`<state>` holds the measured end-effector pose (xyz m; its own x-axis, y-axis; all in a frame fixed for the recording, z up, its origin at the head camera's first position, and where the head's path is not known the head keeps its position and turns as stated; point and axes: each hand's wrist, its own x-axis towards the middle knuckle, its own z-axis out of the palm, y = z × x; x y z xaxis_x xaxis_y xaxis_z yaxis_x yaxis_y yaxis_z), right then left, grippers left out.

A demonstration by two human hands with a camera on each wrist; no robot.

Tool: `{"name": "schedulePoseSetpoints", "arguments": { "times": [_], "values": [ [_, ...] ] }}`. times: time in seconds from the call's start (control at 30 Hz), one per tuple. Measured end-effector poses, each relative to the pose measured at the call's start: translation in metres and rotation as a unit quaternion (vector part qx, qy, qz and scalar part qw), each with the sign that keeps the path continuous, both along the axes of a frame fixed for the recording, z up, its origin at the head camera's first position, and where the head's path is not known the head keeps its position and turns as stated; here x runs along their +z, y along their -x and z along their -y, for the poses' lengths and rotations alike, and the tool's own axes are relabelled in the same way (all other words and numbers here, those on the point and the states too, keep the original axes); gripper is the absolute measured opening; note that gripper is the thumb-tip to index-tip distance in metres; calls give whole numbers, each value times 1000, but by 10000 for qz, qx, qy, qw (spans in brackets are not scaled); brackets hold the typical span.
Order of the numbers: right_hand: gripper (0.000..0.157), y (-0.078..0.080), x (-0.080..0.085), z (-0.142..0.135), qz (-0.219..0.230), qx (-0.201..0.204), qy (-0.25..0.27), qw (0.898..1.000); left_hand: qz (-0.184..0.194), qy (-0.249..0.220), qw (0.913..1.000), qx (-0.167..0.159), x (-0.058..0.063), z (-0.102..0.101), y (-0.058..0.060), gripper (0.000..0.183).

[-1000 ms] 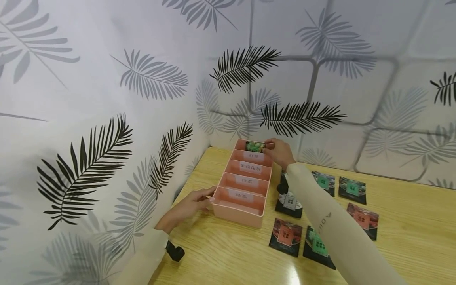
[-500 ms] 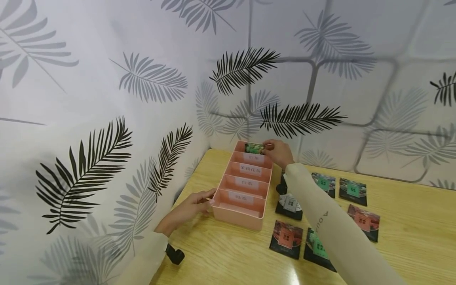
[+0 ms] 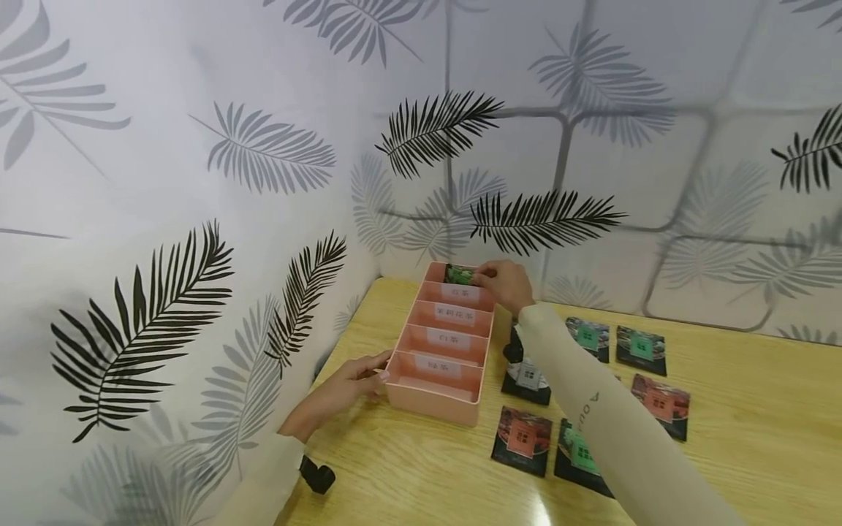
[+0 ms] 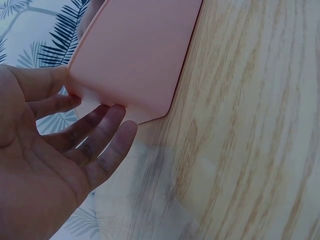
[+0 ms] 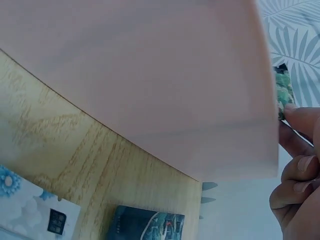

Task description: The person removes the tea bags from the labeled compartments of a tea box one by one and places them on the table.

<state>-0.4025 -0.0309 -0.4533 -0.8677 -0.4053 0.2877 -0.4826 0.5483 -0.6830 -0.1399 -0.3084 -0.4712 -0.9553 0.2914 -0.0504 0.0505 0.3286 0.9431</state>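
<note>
A pink divided box (image 3: 430, 405) with paper labels in Chinese characters for kinds of tea stands on the wooden table. My right hand (image 3: 506, 285) is over the box's far right corner and pinches a green tea sachet (image 3: 457, 275) between thumb and fingertips. Most of that sachet shows in the farthest compartment; in the right wrist view its edge (image 5: 282, 90) rises above the rim. At the near left corner, my left hand (image 3: 338, 391) grips the box. The left wrist view has its fingers (image 4: 112, 142) curved against the box's outer wall.
To the right of the box lie several tea sachets: a red one (image 3: 522, 440), a white-and-black one (image 3: 528, 376), another red one (image 3: 661, 405) and green ones (image 3: 641, 349). My right sleeve (image 3: 612, 416) passes over some. A leaf-patterned curtain (image 3: 296, 183) borders the table's left and back.
The green sachet and my right hand have shifted slightly left along the farthest compartment. My left hand stays at the box's near corner. The whole head view has shifted a little.
</note>
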Motion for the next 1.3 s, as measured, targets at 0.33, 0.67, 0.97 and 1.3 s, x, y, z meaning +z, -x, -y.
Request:
{"name": "schedulePoseSetpoints", "arguments": {
  "times": [0.33,0.67,0.97,1.3],
  "values": [
    [23,-15,17,-12,-321,-70,364,9988,-125,81,9999,-45,-3,1,-3,57],
    [23,-24,31,-35,-664,38,490,9966,-66,-9,9998,-162,-6,1,-1,59],
    [24,-27,38,-63,-488,-37,643,9967,-195,137,9995,-206,-6,1,2,60],
    [22,-43,38,-102,-603,156,428,9971,-175,140,9996,-178,-4,1,3,59]
  ]
}}
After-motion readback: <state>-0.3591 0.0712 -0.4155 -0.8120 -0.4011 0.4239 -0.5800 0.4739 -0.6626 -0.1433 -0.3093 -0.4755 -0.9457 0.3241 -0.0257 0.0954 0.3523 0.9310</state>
